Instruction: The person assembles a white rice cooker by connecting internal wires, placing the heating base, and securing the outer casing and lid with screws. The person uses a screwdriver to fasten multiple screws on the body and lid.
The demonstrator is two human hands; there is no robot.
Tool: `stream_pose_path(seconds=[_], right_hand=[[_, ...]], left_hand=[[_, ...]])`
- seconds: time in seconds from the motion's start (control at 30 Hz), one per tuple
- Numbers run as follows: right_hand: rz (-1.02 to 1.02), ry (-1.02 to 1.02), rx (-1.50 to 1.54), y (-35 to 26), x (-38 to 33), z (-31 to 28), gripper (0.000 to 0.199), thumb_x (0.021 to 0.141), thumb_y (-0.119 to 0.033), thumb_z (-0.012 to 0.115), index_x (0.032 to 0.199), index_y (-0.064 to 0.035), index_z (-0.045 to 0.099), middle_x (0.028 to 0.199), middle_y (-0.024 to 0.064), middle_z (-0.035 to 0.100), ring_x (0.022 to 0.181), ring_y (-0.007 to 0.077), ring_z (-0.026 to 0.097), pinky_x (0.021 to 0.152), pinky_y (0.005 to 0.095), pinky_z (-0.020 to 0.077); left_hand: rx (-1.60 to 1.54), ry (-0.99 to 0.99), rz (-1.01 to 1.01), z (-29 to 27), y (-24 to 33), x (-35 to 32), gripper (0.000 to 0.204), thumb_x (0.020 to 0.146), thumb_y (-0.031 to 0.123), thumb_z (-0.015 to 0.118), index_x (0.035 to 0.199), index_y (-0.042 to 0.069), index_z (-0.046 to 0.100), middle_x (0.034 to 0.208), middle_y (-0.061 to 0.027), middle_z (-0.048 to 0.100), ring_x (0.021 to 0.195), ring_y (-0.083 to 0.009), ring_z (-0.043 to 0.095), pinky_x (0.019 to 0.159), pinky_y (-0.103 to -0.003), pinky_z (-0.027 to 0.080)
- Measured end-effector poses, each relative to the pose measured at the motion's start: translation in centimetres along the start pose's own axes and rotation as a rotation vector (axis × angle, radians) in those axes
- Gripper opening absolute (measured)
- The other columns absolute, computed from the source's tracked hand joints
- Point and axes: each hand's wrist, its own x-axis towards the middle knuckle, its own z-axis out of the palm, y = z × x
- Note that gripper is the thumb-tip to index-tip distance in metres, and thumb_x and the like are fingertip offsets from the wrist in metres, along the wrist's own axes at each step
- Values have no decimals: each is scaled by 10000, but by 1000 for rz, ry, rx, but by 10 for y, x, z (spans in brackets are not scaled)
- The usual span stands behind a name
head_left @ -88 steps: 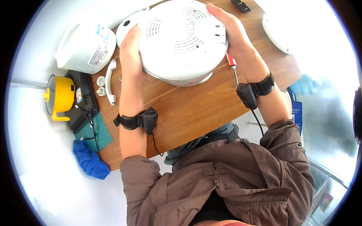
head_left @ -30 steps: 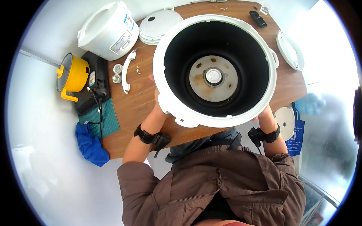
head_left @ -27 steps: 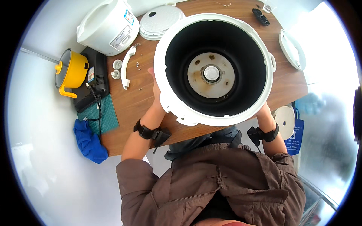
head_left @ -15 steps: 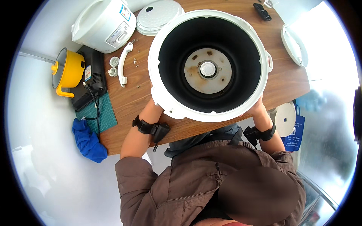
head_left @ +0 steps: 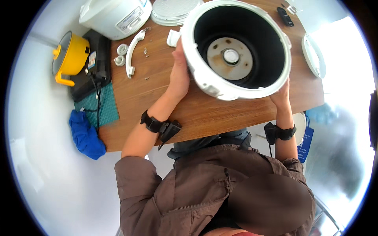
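With both hands I hold a white rice cooker body (head_left: pixel 205 80), its open top tilted toward me and its inner pot absent. Inside the dark cavity lies a round metal heating plate (head_left: pixel 220 59) with brown stains and a white centre knob. My left hand (head_left: pixel 181 76) presses the left side of the shell, its thumb up near a white side lug (head_left: pixel 173 38). My right hand (head_left: pixel 282 94) grips the lower right side, its fingers mostly hidden by the shell. Left of the cooker, a curved white handle (head_left: pixel 133 53) and two small white round parts (head_left: pixel 122 49) lie on the table.
Another white rice cooker (head_left: pixel 114 17) and a round white lid (head_left: pixel 173 11) stand at the back. A yellow pot (head_left: pixel 78 55) sits on a black appliance (head_left: pixel 102 51) at left, near a green mat (head_left: pixel 108 106) and blue cloth (head_left: pixel 86 135). Screws (head_left: pixel 146 52) lie loose.
The cooker body has moved right and farther from me, turning and tilting a little. Both hands moved with it, and more of my left hand now shows.
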Motion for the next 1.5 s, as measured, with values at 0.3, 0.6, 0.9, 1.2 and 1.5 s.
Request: stream_pose_path(seconds=[0.3,0.6,0.9,1.2,1.5], right_hand=[[266,3,59,-2,0,-24,699,979,-301,706,1520,18,399,1488,131,525,1316,259,552,1112,402,443],[379,260,797,-98,33,19,584,1086,-398,432,1477,37,440,1477,147,539,1339,255,545,1117,405,449],[581,330,675,-78,76,-1,541,1043,-389,366,1249,29,641,1143,155,737,1023,266,719,941,401,567],[543,358,807,-80,84,11,619,1046,-448,348,1338,38,597,1224,193,707,1096,302,692,994,426,559],[538,214,997,-76,80,13,656,1002,-515,518,1415,-6,548,1312,171,672,1122,282,681,979,387,571]], left_hand=[[42,-135,299,7,9,11,592,1133,392,358,1622,67,278,1590,-102,350,1475,-224,318,1228,-364,224],[392,131,255,-4,7,9,426,1103,205,466,1485,20,510,1371,-94,639,1212,-164,602,1024,-311,479],[399,255,182,-10,5,10,288,1062,134,519,1299,3,614,1060,-68,689,899,-138,662,796,-287,559],[60,68,-280,4,26,-3,374,1073,246,529,1365,13,539,1114,-99,629,787,-126,635,649,-274,550],[46,64,-293,7,25,0,374,1097,243,467,1405,30,469,1213,-84,613,852,-114,621,669,-268,547]])
